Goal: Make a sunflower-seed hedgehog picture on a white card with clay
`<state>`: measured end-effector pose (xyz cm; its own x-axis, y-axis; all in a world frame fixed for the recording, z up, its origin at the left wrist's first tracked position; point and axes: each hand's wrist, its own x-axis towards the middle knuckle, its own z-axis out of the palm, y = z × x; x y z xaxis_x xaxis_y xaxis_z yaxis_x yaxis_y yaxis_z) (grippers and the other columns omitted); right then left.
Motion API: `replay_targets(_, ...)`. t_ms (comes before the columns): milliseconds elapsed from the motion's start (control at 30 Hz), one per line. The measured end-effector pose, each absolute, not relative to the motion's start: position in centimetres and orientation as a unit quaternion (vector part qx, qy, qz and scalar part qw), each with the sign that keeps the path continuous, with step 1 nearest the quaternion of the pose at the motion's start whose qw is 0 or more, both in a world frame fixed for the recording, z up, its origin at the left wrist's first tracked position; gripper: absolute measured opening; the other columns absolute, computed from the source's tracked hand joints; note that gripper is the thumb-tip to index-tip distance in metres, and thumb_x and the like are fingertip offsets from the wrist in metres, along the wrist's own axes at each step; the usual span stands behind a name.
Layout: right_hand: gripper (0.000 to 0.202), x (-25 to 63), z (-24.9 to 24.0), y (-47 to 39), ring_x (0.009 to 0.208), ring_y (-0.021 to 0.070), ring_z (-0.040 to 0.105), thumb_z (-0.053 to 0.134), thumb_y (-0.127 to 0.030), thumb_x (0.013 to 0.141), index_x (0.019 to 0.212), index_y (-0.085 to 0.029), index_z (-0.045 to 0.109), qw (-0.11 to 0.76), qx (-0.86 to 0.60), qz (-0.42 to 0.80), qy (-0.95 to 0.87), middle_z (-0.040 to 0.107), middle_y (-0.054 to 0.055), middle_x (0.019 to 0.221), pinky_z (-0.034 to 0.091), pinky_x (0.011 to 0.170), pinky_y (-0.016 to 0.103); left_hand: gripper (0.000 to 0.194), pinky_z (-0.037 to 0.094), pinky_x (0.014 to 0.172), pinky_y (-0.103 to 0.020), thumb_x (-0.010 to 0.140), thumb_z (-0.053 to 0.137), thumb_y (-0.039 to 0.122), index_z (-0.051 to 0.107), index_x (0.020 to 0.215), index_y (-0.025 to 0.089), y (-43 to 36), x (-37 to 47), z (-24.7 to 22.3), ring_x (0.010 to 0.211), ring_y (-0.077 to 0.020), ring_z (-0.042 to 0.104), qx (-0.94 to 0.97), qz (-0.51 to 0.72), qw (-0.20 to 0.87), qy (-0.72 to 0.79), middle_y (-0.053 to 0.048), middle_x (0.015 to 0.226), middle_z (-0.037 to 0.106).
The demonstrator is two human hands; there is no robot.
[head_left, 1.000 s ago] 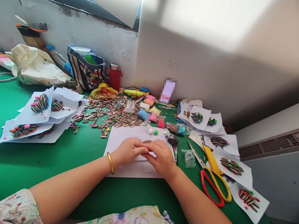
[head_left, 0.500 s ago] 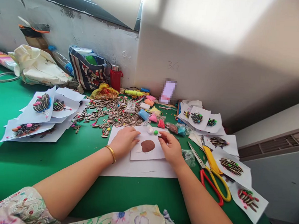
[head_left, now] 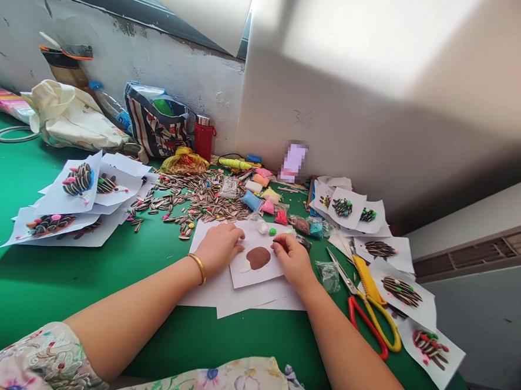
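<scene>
A small white paper sheet (head_left: 244,279) lies in front of me on larger white paper (head_left: 199,294). A flat brown oval of clay (head_left: 258,258) sits on it, with a faint outline at its left. My left hand (head_left: 222,245) rests at the sheet's left edge, fingers stretched out and holding nothing. Over the right edge, my right hand (head_left: 292,257) is closed in a pinch on a tiny dark bit; its kind is too small to tell. Just behind the oval are a white clay ball (head_left: 263,227) and a green clay ball (head_left: 273,232).
Striped sunflower seeds (head_left: 215,207) spread across the green table (head_left: 146,335), beside small bags of coloured clay (head_left: 252,201). Scissors (head_left: 370,310) and a yellow cutter (head_left: 369,278) lie right. Seed-decorated sheets (head_left: 71,221) are piled left, with more decorated sheets (head_left: 407,286) right.
The small sheet has turned and slid slightly towards me, and a corner of the paper beneath now sticks out over the near edge. My right hand has moved slightly left, still pinching.
</scene>
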<state>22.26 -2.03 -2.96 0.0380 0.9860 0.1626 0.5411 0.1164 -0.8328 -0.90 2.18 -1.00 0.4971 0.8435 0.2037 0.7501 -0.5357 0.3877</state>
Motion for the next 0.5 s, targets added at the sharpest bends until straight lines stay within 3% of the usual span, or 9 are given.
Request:
replay_targets(233, 0.019, 21.8, -3.2, -1.6, 0.087, 0.021, 0.065, 0.05, -0.037, 0.091, 0.1, -0.023, 0.061, 0.357, -0.621, 0.262, -0.647, 0.071, 0.004, 0.097, 0.05, 0.08, 0.035, 0.021, 0.043, 0.085, -0.038, 0.086, 0.067, 0.032, 0.07, 0.104, 0.021, 2.4, -0.6, 0.1, 0.103, -0.0278, 0.061, 0.847, 0.087, 0.132, 0.508, -0.009, 0.103, 0.069)
replay_targets(500, 0.016, 21.5, -3.1, -0.4, 0.085, 0.0203, 0.065, 0.046, -0.032, 0.092, 0.101, -0.025, 0.057, 0.306, -0.636, 0.241, -0.666, 0.071, 0.003, 0.109, 0.049, 0.082, 0.036, 0.013, 0.043, 0.079, -0.036, 0.084, 0.066, 0.033, 0.07, 0.085, 0.021, 2.7, -0.3, 1.0, 0.094, -0.0256, 0.065, 0.833, 0.055, 0.153, 0.529, -0.005, 0.094, 0.073)
